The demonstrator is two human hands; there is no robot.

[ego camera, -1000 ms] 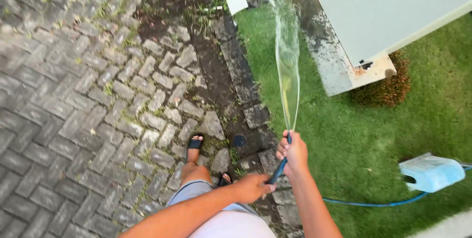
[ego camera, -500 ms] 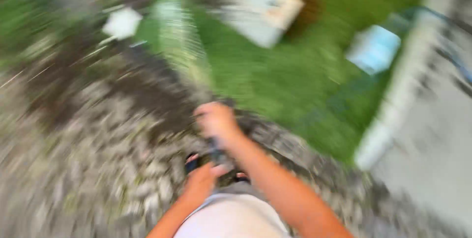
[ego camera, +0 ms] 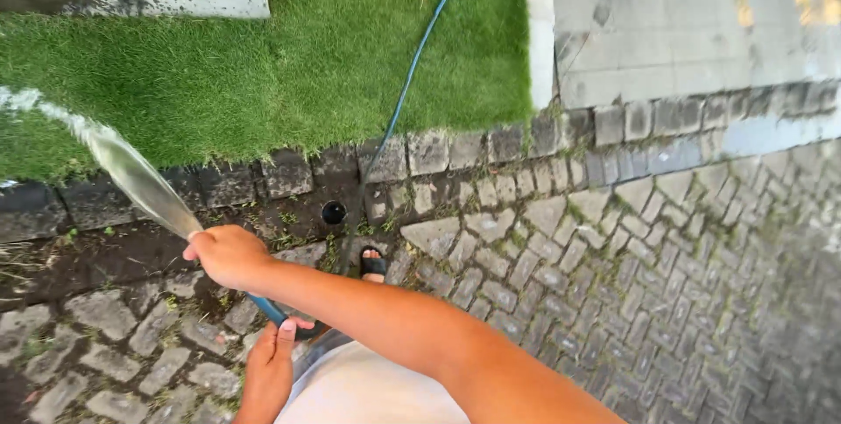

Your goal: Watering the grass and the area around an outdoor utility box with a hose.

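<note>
Over cobbled paving beside lawn: right hand clamped round blue hose nozzle end, thumb flattening water jet leftward; left hand gripping hose lower, steadying.

lawn: upper left of frame
hose: across the lawn, down to the paving
slab: upper right

view swung right, water jet now aimed left, paving fills right

One hose, two hands
</note>
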